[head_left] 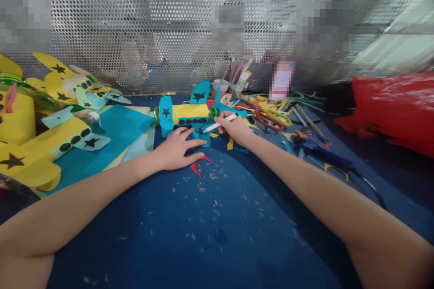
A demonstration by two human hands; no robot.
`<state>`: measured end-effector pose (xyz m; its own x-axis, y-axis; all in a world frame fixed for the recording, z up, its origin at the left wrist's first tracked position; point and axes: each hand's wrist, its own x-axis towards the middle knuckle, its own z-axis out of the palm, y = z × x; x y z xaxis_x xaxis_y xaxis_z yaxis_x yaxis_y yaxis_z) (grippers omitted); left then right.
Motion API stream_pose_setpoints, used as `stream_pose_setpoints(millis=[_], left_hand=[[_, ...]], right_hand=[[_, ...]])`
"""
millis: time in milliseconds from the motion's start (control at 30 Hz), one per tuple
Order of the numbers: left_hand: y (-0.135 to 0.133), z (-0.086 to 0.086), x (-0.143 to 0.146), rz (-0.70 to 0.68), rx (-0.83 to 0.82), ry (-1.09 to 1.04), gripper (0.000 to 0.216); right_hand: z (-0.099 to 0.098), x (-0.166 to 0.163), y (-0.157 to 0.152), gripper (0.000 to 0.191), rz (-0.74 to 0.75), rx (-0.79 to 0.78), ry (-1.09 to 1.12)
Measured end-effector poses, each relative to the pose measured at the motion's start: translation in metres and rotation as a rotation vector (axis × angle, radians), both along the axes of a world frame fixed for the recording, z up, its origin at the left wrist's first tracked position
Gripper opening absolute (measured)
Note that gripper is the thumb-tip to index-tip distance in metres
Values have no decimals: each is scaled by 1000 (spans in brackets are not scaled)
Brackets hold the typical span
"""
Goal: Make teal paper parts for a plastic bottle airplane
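Note:
A toy airplane [190,113] made from a green bottle wrapped in yellow paper lies on the blue table. It has blue paper wings, black stars and a row of black windows. My right hand [233,127] pinches a white marker [221,123], its dark tip at a black star on the near blue wing [202,137]. Spread and flat, my left hand [178,148] rests at the left of that wing, its fingertips by the wing's edge. Beneath its fingers lies a red paper scrap [200,165].
More paper-and-bottle airplanes [73,137] and blue paper sheets [101,140] lie at left. Behind are cups of sticks [237,79]. Scissors [274,117], paper scraps and a blue glue gun [322,151] with a cord lie right, near a red plastic bag [393,113]. Perforated metal stands behind.

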<state>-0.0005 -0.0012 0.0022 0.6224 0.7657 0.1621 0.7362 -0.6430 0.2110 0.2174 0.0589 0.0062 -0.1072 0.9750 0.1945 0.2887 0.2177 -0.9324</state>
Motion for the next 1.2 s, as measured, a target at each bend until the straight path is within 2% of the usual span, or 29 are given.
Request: stream_pose_setpoints(millis=[733,1200], left_hand=[[1,-1,0,3,-2,7,48],[0,-1,0,1,2,-1,47]], right_hand=[[0,1,1,28,1,6,0],[-9,5,9,35,34,80,153]])
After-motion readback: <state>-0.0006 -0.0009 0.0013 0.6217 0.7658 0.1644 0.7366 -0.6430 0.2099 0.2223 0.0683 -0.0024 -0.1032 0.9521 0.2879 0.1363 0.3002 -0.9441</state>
